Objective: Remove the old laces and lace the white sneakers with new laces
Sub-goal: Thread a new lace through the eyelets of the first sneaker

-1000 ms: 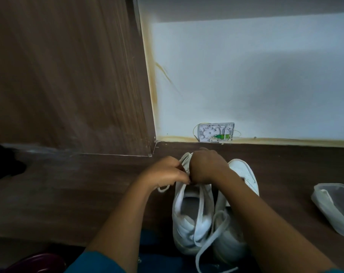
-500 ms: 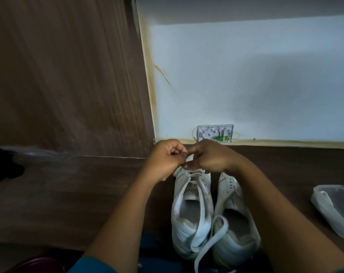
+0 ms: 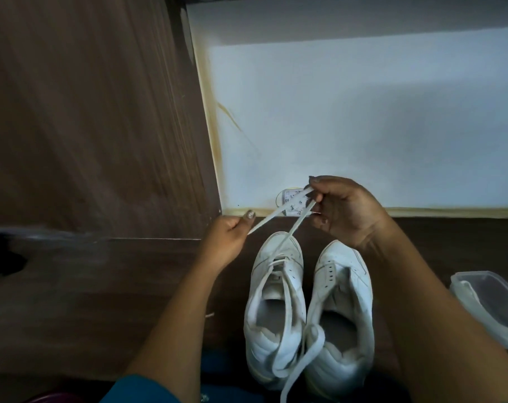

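Two white sneakers stand side by side on the brown floor, toes toward the wall. The left sneaker (image 3: 276, 298) has a white lace (image 3: 293, 228) running up from its front eyelets. My right hand (image 3: 345, 210) pinches that lace above the toes. My left hand (image 3: 228, 238) grips the lace's other stretch, pulled taut to the left. More loose lace trails over the heel and down toward me. The right sneaker (image 3: 341, 309) shows bare eyelets and no lace.
A clear plastic container (image 3: 488, 303) lies on the floor at the right. A wooden panel (image 3: 96, 112) rises at the left, a white wall (image 3: 363, 126) behind, with a small white wall box (image 3: 290, 199) at its foot. A dark object (image 3: 0, 257) sits at far left.
Both hands rose from the left sneaker's toe and moved apart, drawing a length of lace out and up. The right sneaker's toe is uncovered now.
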A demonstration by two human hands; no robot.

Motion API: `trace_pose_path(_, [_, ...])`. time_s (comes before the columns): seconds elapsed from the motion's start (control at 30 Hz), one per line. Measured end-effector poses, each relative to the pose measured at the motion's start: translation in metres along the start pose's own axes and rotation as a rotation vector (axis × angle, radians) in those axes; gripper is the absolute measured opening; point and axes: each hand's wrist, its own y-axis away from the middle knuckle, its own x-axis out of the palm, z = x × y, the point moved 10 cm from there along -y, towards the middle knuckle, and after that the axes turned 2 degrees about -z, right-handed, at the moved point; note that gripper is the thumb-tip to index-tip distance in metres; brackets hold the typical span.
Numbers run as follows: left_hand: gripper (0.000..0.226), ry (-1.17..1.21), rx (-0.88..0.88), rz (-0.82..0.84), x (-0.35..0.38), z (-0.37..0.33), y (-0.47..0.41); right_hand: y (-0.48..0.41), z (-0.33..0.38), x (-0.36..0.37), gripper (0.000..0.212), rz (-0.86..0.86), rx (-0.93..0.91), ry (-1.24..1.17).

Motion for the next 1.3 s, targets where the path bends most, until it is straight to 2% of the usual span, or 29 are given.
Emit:
trace_pose_path(0.17, [0.053, 0.296, -0.023, -0.047, 0.003, -0.021, 0.001, 0.004, -0.002, 0.001, 0.013, 0.012, 0.036, -0.017])
trace_pose_path(0.2, [0.051, 0.353, -0.004, -0.055, 0.003, -0.029, 0.002, 0.003, -0.002, -0.001, 0.013, 0.0, 0.05, 0.116])
trace_pose_path(0.3, [0.051, 0.427, 0.107, -0.069, 0.004, -0.053, 0.004, 0.001, 0.002, -0.017, 0.029, -0.161, 0.012, 0.947])
trace_pose_path(0.33, [0.052, 0.399, 0.151, -0.054, 0.007, -0.062, 0.004, 0.002, 0.005, -0.013, 0.036, -0.186, -0.03, 1.042])
trace_pose_path(0.4, [0.054, 0.316, 0.202, 0.01, 0.017, -0.071, 0.001, 0.002, 0.0, 0.009, 0.038, -0.028, -0.1, 0.839])
trace_pose_path(0.43, [0.055, 0.279, 0.196, 0.041, 0.022, -0.071, -0.001, 0.004, -0.003, 0.019, 0.032, 0.059, -0.124, 0.714])
trace_pose_path(0.5, [0.052, 0.225, 0.187, 0.065, 0.027, -0.071, -0.004, 0.01, -0.004, 0.026, 0.019, 0.106, -0.172, 0.606])
trace_pose_path(0.57, [0.051, 0.15, 0.198, 0.066, 0.027, -0.072, -0.005, 0.016, 0.005, 0.019, 0.01, 0.036, -0.225, 0.686])
trace_pose_path(0.63, [0.052, 0.145, 0.177, 0.109, 0.027, -0.071, -0.001, 0.021, 0.017, 0.006, 0.014, -0.063, -0.278, 0.698])
trace_pose_path(0.73, [0.044, 0.331, 0.064, 0.12, 0.014, -0.058, -0.003, 0.032, 0.044, -0.056, 0.017, -0.455, -0.344, 0.563])
trace_pose_path(0.77, [0.042, 0.385, 0.026, 0.102, 0.007, -0.052, -0.004, 0.038, 0.052, -0.072, 0.014, -0.567, -0.37, 0.691])
trace_pose_path(0.8, [0.041, 0.407, 0.003, 0.093, 0.002, -0.046, -0.005, 0.042, 0.058, -0.078, 0.015, -0.614, -0.369, 0.938])
trace_pose_path(0.83, [0.04, 0.388, -0.001, 0.1, 0.0, -0.044, -0.005, 0.042, 0.056, -0.072, 0.024, -0.572, -0.345, 1.186])
trace_pose_path(0.87, [0.039, 0.324, 0.013, 0.122, 0.002, -0.044, -0.003, 0.039, 0.047, -0.06, 0.04, -0.452, -0.318, 1.328])
trace_pose_path(0.9, [0.04, 0.237, 0.045, 0.159, 0.008, -0.048, -0.001, 0.036, 0.035, -0.045, 0.056, -0.317, -0.293, 1.331])
trace_pose_path(0.93, [0.04, 0.155, 0.085, 0.205, 0.018, -0.055, 0.003, 0.034, 0.021, -0.028, 0.066, -0.188, -0.276, 1.231])
trace_pose_path(0.97, [0.041, 0.108, 0.12, 0.247, 0.028, -0.062, 0.007, 0.033, 0.011, -0.007, 0.065, -0.075, -0.28, 1.091])
trace_pose_path(1.03, [0.041, 0.112, 0.12, 0.292, 0.043, -0.068, 0.011, 0.029, -0.002, 0.017, 0.046, -0.003, -0.316, 0.872])
trace_pose_path(1.13, [0.039, 0.114, 0.083, 0.254, 0.037, -0.06, 0.004, 0.022, 0.006, 0.004, 0.013, -0.136, -0.353, 0.745])
trace_pose_path(1.23, [0.038, 0.148, 0.047, 0.235, 0.026, -0.045, 0.002, 0.022, 0.02, -0.027, 0.01, -0.277, -0.336, 0.847])
trace_pose_path(1.3, [0.04, 0.162, 0.048, 0.234, 0.026, -0.044, 0.003, 0.024, 0.023, -0.03, 0.007, -0.26, -0.336, 1.003])
